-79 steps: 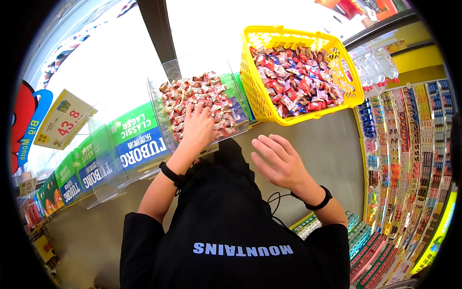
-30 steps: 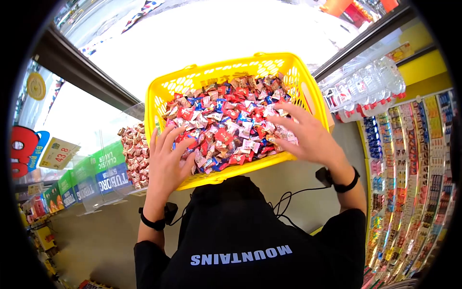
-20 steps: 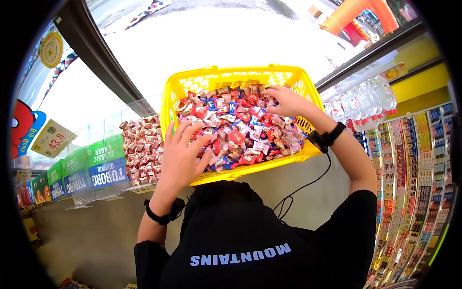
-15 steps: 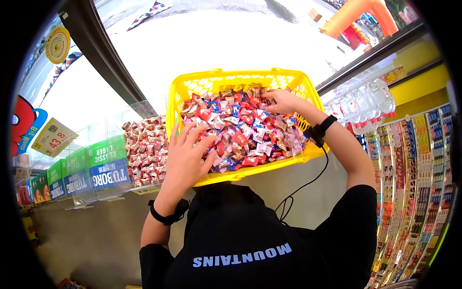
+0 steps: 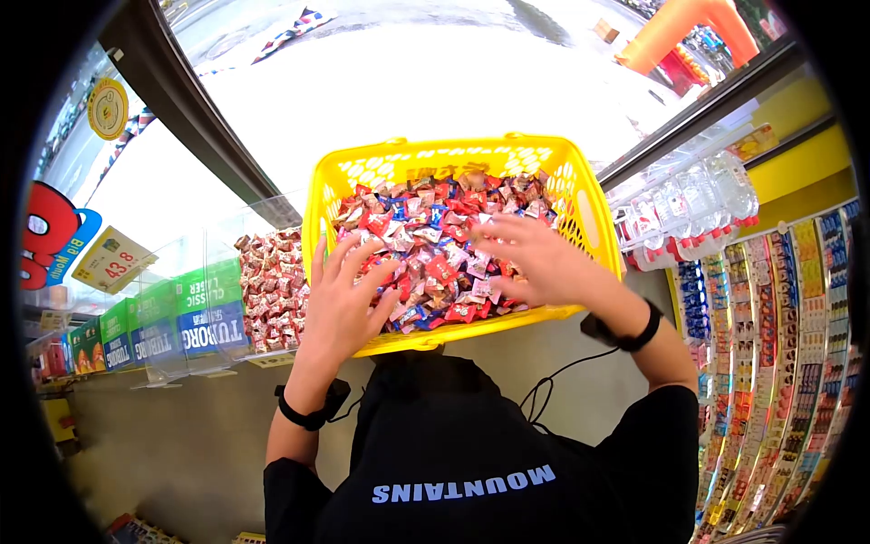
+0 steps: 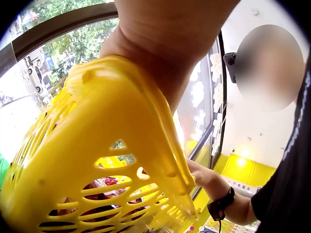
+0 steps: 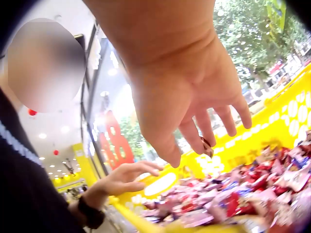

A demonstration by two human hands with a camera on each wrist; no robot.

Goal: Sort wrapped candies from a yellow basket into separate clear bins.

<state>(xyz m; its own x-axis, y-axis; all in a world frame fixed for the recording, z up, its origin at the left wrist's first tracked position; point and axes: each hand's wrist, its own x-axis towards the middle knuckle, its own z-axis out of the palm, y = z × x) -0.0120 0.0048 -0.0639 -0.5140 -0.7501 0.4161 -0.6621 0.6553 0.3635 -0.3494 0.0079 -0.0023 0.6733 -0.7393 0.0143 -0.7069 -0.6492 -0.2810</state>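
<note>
In the head view, a yellow basket (image 5: 594, 218) holds a heap of mixed wrapped candies (image 5: 444, 267). My left hand (image 5: 340, 308) hovers spread over its near left part, fingers relaxed and nothing seen in them; the basket wall hides those fingers in the left wrist view. My right hand (image 5: 539, 263) is above the heap at the right, palm down. A small brown-red candy (image 7: 207, 146) sits between two fingertips of that hand in the right wrist view, its thumb apart. Left of the basket, a clear bin holds red-brown candies (image 5: 272, 290).
Green and blue beer boxes (image 5: 210, 313) line the left side behind clear panels, below a price sign (image 5: 113, 260). Clear bottles (image 5: 693, 204) stand right of the basket, and a packed snack rack (image 5: 761, 335) runs down the right. A window frame (image 5: 195, 100) is behind.
My left hand has left the clear bin for the basket. My right hand has drawn back from the basket's far right part towards the near middle. The head view has swung right.
</note>
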